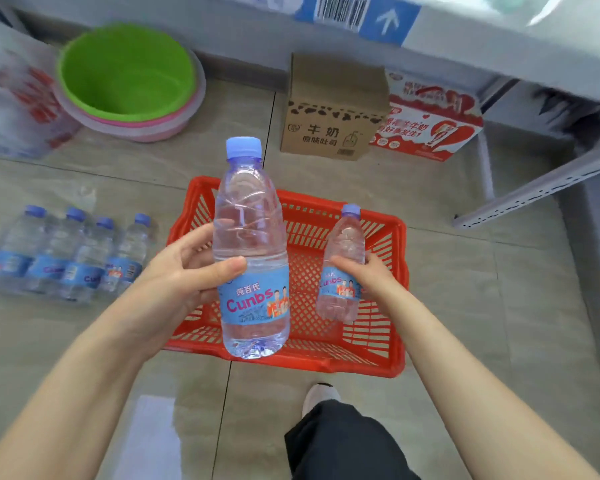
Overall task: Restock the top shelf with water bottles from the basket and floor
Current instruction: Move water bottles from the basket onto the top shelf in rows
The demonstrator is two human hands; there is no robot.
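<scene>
**Two arms, two bottles, one red basket**

Both bare arms reach forward and down from the bottom corners, and they fill much of the view. The left arm slants up toward the middle. The left hand [184,265] is turned so the palm faces right. Its fingers curl round the back of the first bottle [252,230], and its thumb lies across the front, just above the blue label. That bottle stands straight up with its blue cap on top. It hangs in the air over the left part of the basket.

The right arm stretches out farther and lower. The right hand [366,271] wraps round the middle of the second bottle [343,240]. Its thumb sits on the front at the top of the label, and its fingers go round the far side. This bottle is upright too, tipped just a little, down between the basket's walls. I cannot tell if its bottom touches the basket.

Grey floor tiles [499,306] spread under everything. A white shelf [482,46] with a barcode sticker runs across the top right. The red basket [326,362] sits on the floor under both hands. A blurry wrapped pack [14,95] is at the back left, near a green tub [125,71] that sits in a stack of pink ones. A brown cardboard box [333,109] stands behind the basket, just beside a red and white carton [433,123]. Four more bottles [66,251] sit in a row on the floor, left of the basket. A black trouser leg [343,441] and a white shoe [321,396] show near the bottom.
</scene>
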